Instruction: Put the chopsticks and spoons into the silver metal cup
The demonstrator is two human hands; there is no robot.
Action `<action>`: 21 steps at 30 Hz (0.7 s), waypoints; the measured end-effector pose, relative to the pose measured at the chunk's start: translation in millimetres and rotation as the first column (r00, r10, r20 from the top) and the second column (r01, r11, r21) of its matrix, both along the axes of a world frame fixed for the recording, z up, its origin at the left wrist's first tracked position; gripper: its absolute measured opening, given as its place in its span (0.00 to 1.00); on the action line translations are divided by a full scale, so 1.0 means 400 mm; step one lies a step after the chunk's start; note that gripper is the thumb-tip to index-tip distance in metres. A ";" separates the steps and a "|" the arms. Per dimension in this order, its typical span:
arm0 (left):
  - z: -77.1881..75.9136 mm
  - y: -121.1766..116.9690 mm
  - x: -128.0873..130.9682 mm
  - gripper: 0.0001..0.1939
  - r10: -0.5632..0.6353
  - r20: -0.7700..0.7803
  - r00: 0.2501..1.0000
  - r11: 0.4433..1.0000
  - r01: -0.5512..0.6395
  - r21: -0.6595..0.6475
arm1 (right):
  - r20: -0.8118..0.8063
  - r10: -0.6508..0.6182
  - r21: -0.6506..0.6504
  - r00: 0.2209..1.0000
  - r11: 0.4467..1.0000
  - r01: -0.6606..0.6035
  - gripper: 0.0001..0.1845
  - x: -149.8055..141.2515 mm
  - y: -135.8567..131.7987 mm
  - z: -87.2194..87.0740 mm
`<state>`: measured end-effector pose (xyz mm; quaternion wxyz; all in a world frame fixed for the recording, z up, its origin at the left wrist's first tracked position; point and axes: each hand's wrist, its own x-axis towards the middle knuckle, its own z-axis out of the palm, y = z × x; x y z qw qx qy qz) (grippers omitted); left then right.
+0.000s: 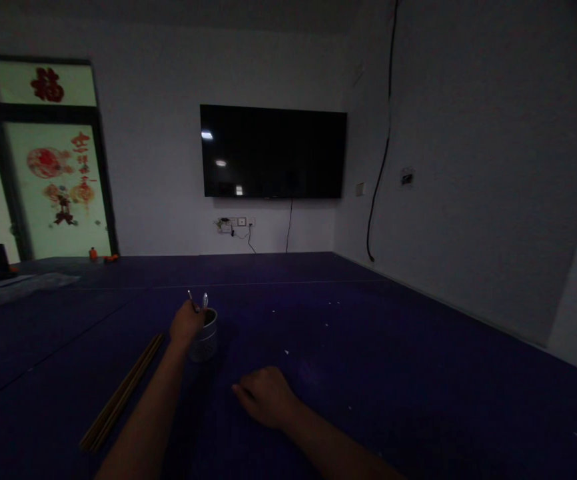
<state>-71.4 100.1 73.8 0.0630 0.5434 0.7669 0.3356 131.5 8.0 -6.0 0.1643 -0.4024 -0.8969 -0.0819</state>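
Note:
My left hand [187, 325] is at the rim of a light grey cylindrical cup [204, 343], its fingers closed around a thin dark pen [192, 299] with a pale tip. A second, shiny clear-looking pen [205, 301] sticks up from the cup beside those fingers. The cup stands upright on the dark blue surface [248, 313]; my hand hides part of its opening. Lower and to the right, my right hand [266, 395] rests on the surface, fingers curled in a loose fist with nothing visible in it. A bundle of thin brown sticks [123, 393] lies left of my left forearm.
Small white scraps [286, 352] dot the surface. A clear plastic sheet [23, 287] and dark items lie at the far left, with small orange objects [110, 258] by the door. A television [273, 153] hangs on the far wall; a black cable [381, 167] runs down the right wall.

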 end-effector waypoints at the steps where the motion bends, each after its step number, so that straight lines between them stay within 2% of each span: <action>1: -0.001 0.001 0.000 0.09 -0.001 0.001 1.000 1.000 0.001 0.005 | -0.001 -0.002 0.001 1.000 1.000 0.002 0.20 0.000 -0.001 0.001; 21: -0.010 0.014 -0.008 0.10 -0.080 -0.020 0.997 0.991 0.082 0.109 | -0.009 -0.005 -0.013 1.000 1.000 0.005 0.21 0.002 -0.004 0.004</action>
